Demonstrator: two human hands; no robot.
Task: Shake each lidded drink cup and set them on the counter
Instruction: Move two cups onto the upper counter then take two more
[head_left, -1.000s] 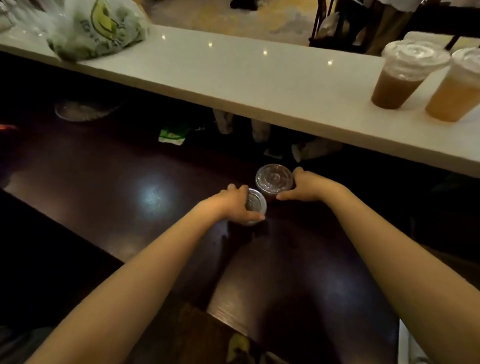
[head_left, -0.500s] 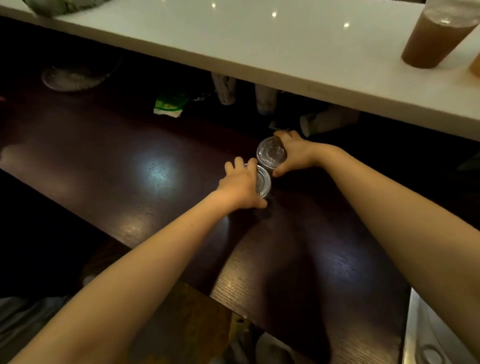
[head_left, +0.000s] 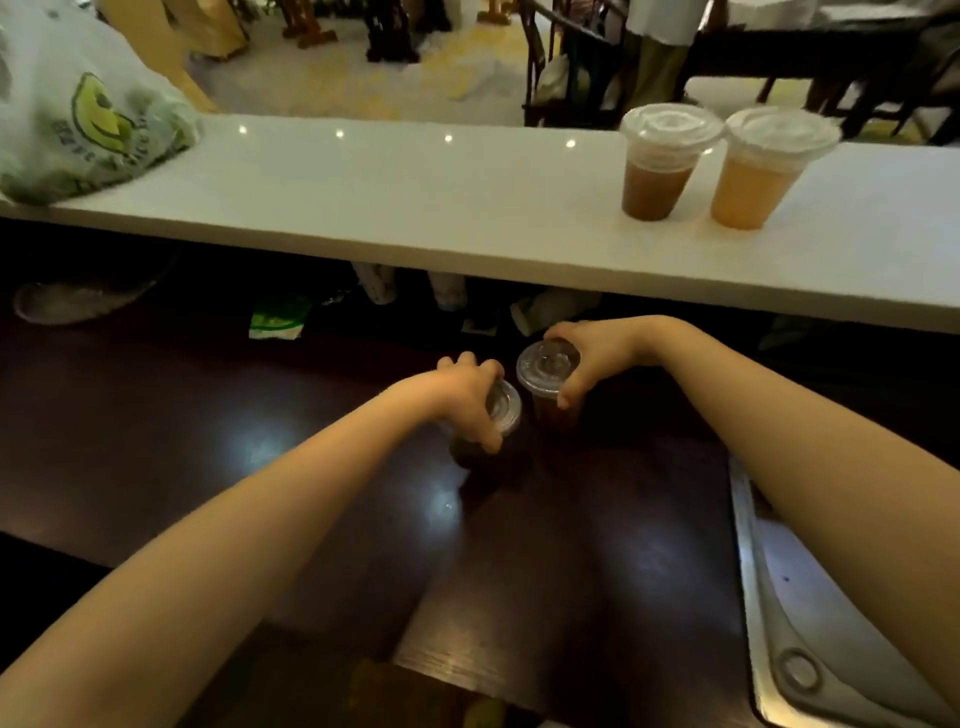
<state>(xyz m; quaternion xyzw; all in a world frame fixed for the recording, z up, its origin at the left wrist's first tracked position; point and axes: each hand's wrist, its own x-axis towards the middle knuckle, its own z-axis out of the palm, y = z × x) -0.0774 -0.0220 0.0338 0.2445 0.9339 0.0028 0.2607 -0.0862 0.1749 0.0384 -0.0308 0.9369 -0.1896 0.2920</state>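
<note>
Two lidded cups of dark drink stand side by side on the dark wooden worktop (head_left: 260, 447). My left hand (head_left: 462, 397) grips the nearer left cup (head_left: 506, 410) from above, fingers wrapped over its clear lid. My right hand (head_left: 592, 358) holds the right cup (head_left: 545, 369) at its lid rim, thumb down its side. On the raised white counter (head_left: 415, 208) at the far right stand two more lidded cups, one brown (head_left: 660, 166) and one amber (head_left: 753, 171).
A white plastic bag (head_left: 83, 114) with a green logo lies on the counter's left end. Paper cups and a green packet (head_left: 278, 322) sit in the shadow under the counter. A metal sink edge (head_left: 769, 623) runs along the lower right. Chairs and a person stand beyond.
The head camera has tilted up, bringing the counter cups and the room back into view. Both hands keep their hold on the two dark cups, which stay close together on the worktop.
</note>
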